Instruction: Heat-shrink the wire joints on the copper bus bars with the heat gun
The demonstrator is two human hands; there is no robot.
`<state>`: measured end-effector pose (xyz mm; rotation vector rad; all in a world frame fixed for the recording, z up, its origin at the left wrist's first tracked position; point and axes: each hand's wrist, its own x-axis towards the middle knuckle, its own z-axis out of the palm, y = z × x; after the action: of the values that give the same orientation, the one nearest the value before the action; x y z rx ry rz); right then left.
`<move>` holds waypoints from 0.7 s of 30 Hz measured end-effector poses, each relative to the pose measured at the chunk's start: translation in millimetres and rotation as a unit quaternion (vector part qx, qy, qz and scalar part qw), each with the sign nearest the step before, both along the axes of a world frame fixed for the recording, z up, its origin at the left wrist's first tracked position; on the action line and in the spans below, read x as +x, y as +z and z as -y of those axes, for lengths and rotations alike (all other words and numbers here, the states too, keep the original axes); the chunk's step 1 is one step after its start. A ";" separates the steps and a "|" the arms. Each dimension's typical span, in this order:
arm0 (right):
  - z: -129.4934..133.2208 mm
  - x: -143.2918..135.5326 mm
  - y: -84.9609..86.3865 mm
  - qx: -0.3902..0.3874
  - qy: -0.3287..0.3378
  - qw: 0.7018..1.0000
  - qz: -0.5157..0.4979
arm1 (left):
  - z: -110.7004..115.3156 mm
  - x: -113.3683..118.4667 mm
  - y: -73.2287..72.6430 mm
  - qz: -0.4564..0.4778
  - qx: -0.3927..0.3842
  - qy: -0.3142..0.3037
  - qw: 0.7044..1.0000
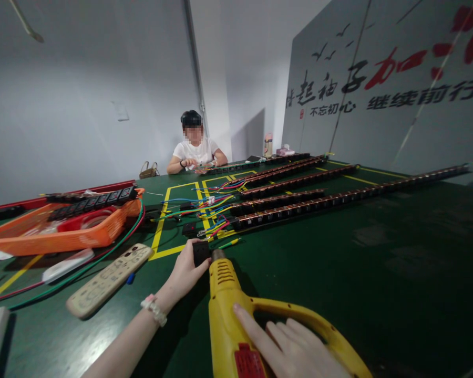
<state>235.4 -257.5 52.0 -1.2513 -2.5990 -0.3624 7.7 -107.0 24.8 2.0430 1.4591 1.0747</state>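
Observation:
My right hand (287,341) is wrapped round the handle of a yellow heat gun (224,299), its index finger stretched along the body. The gun's metal nozzle (218,254) points away from me, close beside a small black block (201,253). My left hand (185,270) grips that block between thumb and fingers. Just past the nozzle lies a green wire with a yellow end (230,243). Beyond my left hand, coloured wires (218,226) come out of the near end of a long black strip (291,211) with copper-coloured bars.
Several more long strips (295,178) lie behind on the green table (319,294). Left are an orange basket (82,239) with black parts, a beige power strip (110,281), a white case (68,266) and loose wires. A co-worker (197,149) sits at the far end, hands on another strip.

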 end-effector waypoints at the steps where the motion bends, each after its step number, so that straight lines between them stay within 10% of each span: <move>1: -0.4 0.6 0.7 -0.005 0.000 1.000 -0.010 | 0.1 0.0 -0.2 -0.002 0.006 -0.001 1.000; 21: -2.1 33.7 15.3 -0.138 -0.106 0.972 -0.160 | 1.3 -2.7 -1.7 -0.046 0.026 0.012 0.998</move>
<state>269.2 -255.3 67.3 -1.5385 -2.3000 0.1630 5.0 -108.3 23.1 2.1429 1.5200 1.0515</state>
